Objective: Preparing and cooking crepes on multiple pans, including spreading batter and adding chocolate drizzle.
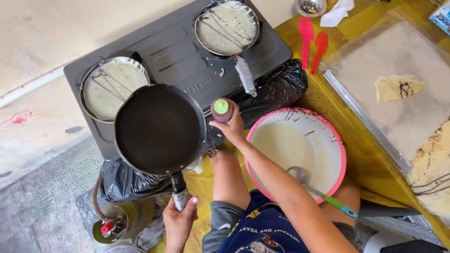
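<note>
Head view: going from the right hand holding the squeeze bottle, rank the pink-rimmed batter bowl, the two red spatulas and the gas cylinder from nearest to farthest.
From the right hand:
1. Pink-rimmed batter bowl, just to its right in the picture, beside the wrist.
2. Red spatulas, up and to the right, on the yellow surface past the stove.
3. Gas cylinder, low at the left, by the floor.

Pan: round, black, dark inside with nothing in it. Held level above the near edge of the stove, its rim overlapping a battered pan behind it. Handle wrapped in foil, pointing toward the person, gripped at its end by the left hand.

Bottle: small, dark brownish, light green cap on top. Upright, just beside the pan's right rim, grasped by the right hand.
</note>
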